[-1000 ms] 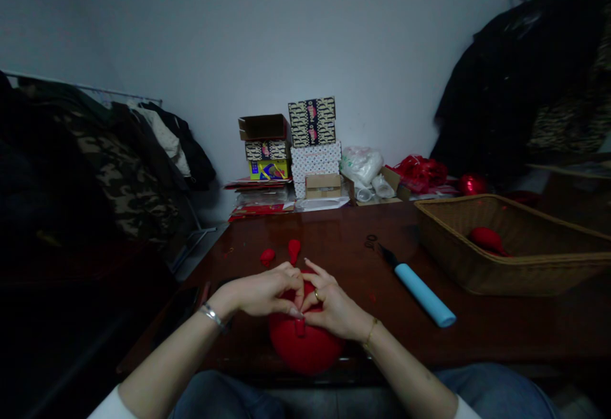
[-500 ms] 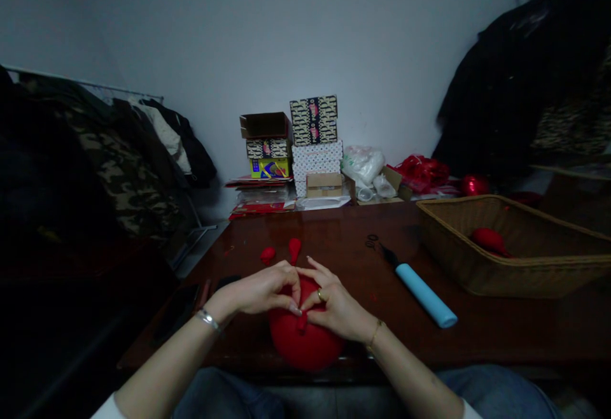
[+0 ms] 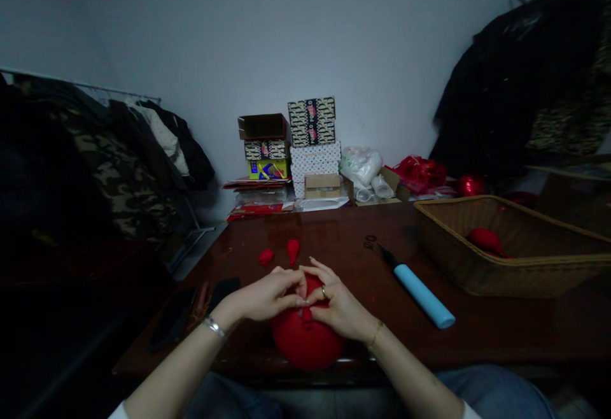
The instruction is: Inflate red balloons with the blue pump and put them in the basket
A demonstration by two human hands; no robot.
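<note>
An inflated red balloon (image 3: 309, 346) rests at the table's near edge, its neck turned up toward me. My left hand (image 3: 281, 291) pinches the neck from the left, thumb and forefinger pressed together. From the right, my right hand (image 3: 337, 301) closes on the same neck, its fingertips touching those of the left. The tail of the neck pokes out below the fingers; how it is looped or twisted there is hidden. Just beyond the hands lie a limp red balloon (image 3: 293, 251) and a small crumpled red balloon (image 3: 266, 257).
A blue hand pump (image 3: 424, 296) with a black nozzle lies to the right, near black scissors (image 3: 370, 242). Farther right stands a wicker basket (image 3: 458, 269) holding a small red balloon (image 3: 485, 239). Dark phone-like objects (image 3: 174, 317) lie left. Stacked boxes (image 3: 312, 123) stand at the back.
Both hands stay at the balloon's neck, with slight finger movement; the left fingertips sit closer against the right ones. The view has shifted a little.
</note>
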